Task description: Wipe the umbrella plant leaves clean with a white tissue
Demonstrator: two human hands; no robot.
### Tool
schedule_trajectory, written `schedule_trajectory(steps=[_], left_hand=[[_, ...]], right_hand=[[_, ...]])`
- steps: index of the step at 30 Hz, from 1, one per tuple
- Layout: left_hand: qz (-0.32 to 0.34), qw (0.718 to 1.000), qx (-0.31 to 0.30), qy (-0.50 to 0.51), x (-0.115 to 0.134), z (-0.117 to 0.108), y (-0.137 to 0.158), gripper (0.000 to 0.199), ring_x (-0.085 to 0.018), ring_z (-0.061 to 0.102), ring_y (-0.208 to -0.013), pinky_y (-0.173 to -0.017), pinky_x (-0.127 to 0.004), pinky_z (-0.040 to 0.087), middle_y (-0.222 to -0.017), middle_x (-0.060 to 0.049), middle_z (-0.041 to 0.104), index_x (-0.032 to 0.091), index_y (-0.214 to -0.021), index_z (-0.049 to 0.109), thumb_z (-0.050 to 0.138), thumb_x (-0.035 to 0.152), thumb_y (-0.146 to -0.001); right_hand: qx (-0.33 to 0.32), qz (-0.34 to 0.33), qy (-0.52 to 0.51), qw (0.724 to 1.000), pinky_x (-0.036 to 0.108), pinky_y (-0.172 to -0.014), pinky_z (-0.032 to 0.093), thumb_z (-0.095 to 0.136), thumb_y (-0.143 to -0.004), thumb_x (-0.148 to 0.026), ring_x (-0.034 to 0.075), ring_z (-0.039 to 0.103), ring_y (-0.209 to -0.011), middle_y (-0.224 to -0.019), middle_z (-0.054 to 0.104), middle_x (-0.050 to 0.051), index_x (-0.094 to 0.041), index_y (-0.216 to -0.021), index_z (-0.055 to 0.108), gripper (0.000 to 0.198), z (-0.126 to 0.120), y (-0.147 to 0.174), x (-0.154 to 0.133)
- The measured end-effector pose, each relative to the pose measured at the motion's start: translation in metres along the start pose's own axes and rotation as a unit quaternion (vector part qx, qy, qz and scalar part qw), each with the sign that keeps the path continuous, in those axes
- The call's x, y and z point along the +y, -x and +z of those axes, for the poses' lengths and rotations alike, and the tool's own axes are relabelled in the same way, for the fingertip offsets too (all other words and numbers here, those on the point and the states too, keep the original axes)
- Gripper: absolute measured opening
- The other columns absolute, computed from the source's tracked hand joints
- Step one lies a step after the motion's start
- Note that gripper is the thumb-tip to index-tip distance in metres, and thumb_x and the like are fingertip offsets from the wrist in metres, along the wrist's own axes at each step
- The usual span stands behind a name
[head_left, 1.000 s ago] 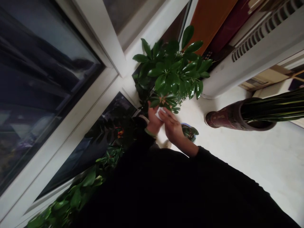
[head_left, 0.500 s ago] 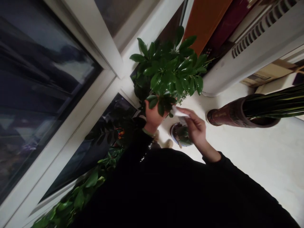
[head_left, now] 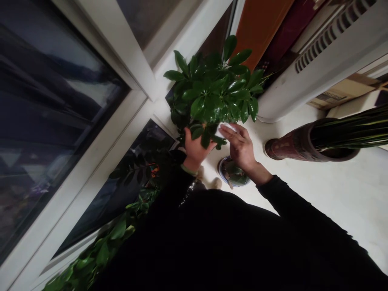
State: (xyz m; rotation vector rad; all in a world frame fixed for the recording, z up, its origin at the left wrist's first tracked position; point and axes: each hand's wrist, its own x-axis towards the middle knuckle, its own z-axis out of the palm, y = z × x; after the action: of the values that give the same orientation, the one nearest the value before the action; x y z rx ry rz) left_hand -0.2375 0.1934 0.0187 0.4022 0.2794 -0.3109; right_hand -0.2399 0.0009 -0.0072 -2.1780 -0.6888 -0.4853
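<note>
Leafy plant (head_left: 212,89): Hazards at the Lower Leaves

Position: the foliage stands ahead of the person, beside the white frame (head_left: 106,149); its own container is hidden from view. The lower leaf cluster (head_left: 205,138) hangs between the two hands.

Hand states: the left hand (head_left: 196,150) is beneath the cluster, with the thumb raised at its left. Leaves cover part of the fingers, so whether it grips a stem or only supports it cannot be told. The right hand (head_left: 241,147) pinches a white wad (head_left: 222,130) at the lower right edge of the foliage. Contact between wad and leaf cannot be confirmed.

Probable faults and causes:
1. Torn leaf or snapped stalk: caused by the right hand pulling sideways while the left hand gives too little support.
2. Creased leaf: caused by pressing too hard with the fingertips behind the wad.
3. Dropped wad: caused by a loose pinch. The small pot (head_left: 220,173) on the floor (head_left: 303,186) appears below the right hand and could catch it.
4. Snagged neighbouring leaves: caused by withdrawing either hand through the dense foliage too quickly.
</note>
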Motion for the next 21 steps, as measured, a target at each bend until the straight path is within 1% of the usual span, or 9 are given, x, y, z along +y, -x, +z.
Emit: schedule_trajectory(steps=[3,6,8,11,14,15,16,18,21], left_hand=[[-0.008,1.0,-0.008,0.005,-0.001,0.0,0.0,0.083,-0.033,0.038,-0.168,-0.14,-0.06,0.024,-0.152,-0.009,0.071,0.025,-0.137,0.07,0.023,0.084,-0.104],[-0.024,1.0,-0.015,0.006,0.001,0.002,0.0,0.088,-0.035,0.04,-0.167,-0.137,-0.067,0.026,-0.159,-0.011,0.066,0.026,-0.146,0.065,0.016,0.086,-0.103],[-0.027,0.999,-0.021,0.002,0.002,0.005,0.001,0.089,-0.035,0.037,-0.169,-0.137,-0.069,0.025,-0.164,-0.011,0.061,0.026,-0.152,0.061,0.018,0.086,-0.103],[-0.03,0.999,-0.021,-0.005,0.005,0.01,0.002,0.088,-0.034,0.032,-0.171,-0.138,-0.07,0.024,-0.169,-0.01,0.056,0.027,-0.156,0.058,0.02,0.086,-0.102],[-0.026,0.999,-0.028,-0.016,0.006,0.009,0.002,0.089,-0.033,0.031,-0.171,-0.138,-0.069,0.023,-0.17,-0.009,0.055,0.027,-0.155,0.059,0.016,0.085,-0.103],[-0.023,0.999,-0.029,-0.019,0.006,0.007,0.002,0.09,-0.033,0.032,-0.171,-0.138,-0.069,0.023,-0.17,-0.009,0.055,0.027,-0.154,0.06,0.015,0.086,-0.103],[-0.019,0.999,-0.027,-0.02,0.005,0.005,0.001,0.091,-0.034,0.033,-0.17,-0.138,-0.069,0.023,-0.169,-0.009,0.056,0.027,-0.154,0.06,0.014,0.086,-0.103],[-0.014,1.0,-0.015,-0.018,0.003,0.001,0.0,0.09,-0.034,0.035,-0.17,-0.139,-0.068,0.023,-0.167,-0.009,0.059,0.025,-0.152,0.061,0.015,0.085,-0.103],[-0.01,1.0,-0.005,-0.013,0.0,-0.003,-0.001,0.086,-0.032,0.035,-0.17,-0.141,-0.061,0.022,-0.165,-0.008,0.061,0.025,-0.148,0.064,0.019,0.084,-0.104]], right_hand=[[0.017,0.003,0.004,1.0,0.062,-0.119,0.057,0.037,-0.111,-0.013,0.029,0.059,-0.15,-0.155,0.071,0.0,-0.038,-0.158,0.061,0.059,-0.006,0.01,0.002],[0.028,0.015,0.003,0.999,0.061,-0.118,0.058,0.041,-0.111,-0.013,0.029,0.061,-0.148,-0.155,0.071,0.003,-0.035,-0.157,0.063,0.056,-0.01,0.016,0.004],[0.034,0.027,-0.004,0.999,0.061,-0.118,0.058,0.043,-0.111,-0.015,0.029,0.062,-0.147,-0.154,0.072,0.004,-0.034,-0.155,0.065,0.053,-0.011,0.02,0.005],[0.052,0.077,-0.037,0.995,0.061,-0.12,0.056,0.044,-0.112,-0.019,0.028,0.065,-0.143,-0.151,0.074,0.004,-0.034,-0.151,0.069,0.048,-0.016,0.029,0.002],[0.089,0.151,-0.093,0.98,0.061,-0.123,0.054,0.047,-0.112,-0.026,0.028,0.067,-0.143,-0.15,0.074,0.005,-0.034,-0.148,0.07,0.043,-0.022,0.033,-0.007],[0.103,0.165,-0.107,0.975,0.061,-0.123,0.053,0.048,-0.112,-0.027,0.028,0.067,-0.142,-0.15,0.074,0.005,-0.035,-0.147,0.07,0.042,-0.023,0.032,-0.011],[0.115,0.169,-0.114,0.972,0.061,-0.123,0.053,0.049,-0.112,-0.027,0.028,0.067,-0.142,-0.149,0.074,0.005,-0.035,-0.147,0.07,0.042,-0.024,0.03,-0.016],[0.121,0.148,-0.108,0.976,0.061,-0.122,0.053,0.049,-0.112,-0.025,0.027,0.067,-0.14,-0.148,0.075,0.003,-0.037,-0.146,0.071,0.042,-0.023,0.02,-0.025],[0.088,0.085,-0.07,0.99,0.059,-0.119,0.055,0.048,-0.111,-0.018,0.027,0.066,-0.139,-0.147,0.076,0.002,-0.038,-0.148,0.07,0.047,-0.012,0.004,-0.035]])
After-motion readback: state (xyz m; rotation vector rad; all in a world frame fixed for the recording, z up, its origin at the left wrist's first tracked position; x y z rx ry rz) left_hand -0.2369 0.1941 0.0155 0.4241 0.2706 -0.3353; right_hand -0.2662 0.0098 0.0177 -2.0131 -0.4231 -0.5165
